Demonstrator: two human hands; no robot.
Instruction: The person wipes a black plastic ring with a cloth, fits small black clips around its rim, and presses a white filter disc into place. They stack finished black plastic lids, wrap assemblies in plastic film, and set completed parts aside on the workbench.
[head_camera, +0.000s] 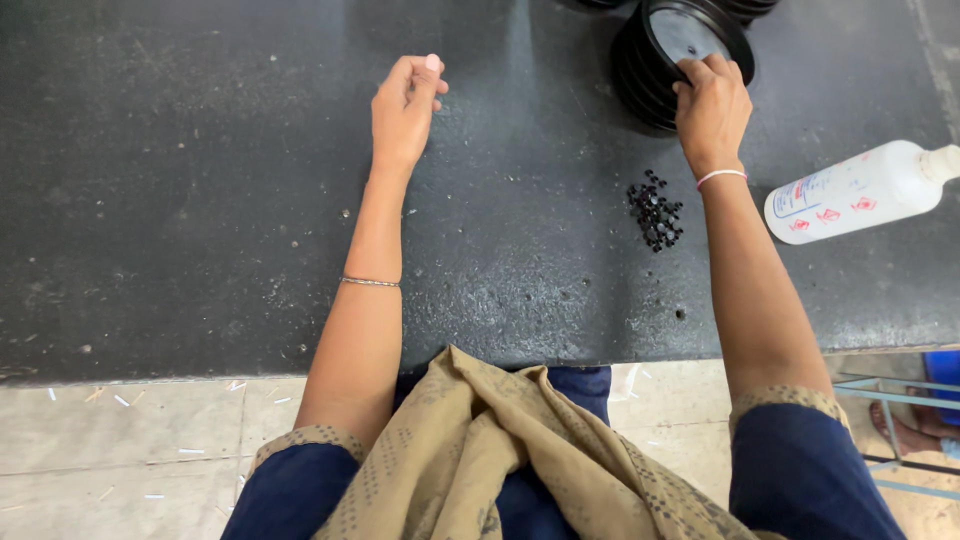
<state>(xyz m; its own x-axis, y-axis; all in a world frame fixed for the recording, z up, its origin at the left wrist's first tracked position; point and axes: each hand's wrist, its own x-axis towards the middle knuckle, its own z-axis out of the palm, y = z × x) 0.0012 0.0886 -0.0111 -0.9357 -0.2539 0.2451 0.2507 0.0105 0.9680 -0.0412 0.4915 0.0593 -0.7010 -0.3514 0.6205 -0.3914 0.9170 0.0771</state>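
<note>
My right hand (712, 108) grips the near rim of a stack of black round lids (672, 55) at the back of the dark stone worktop (200, 200). The top lid is tilted toward me. My left hand (405, 108) rests on the worktop to the left of the stack, fingers curled loosely with the thumb against them and nothing visible inside. A small heap of several black beads or caps (655, 212) lies just left of my right wrist.
A white plastic squeeze bottle (855, 192) lies on its side at the right of the worktop. More black round parts (750, 6) show at the top edge. Below the worktop edge is a tiled floor (130, 440) with scattered bits, and a blue metal frame (900, 420) at the right.
</note>
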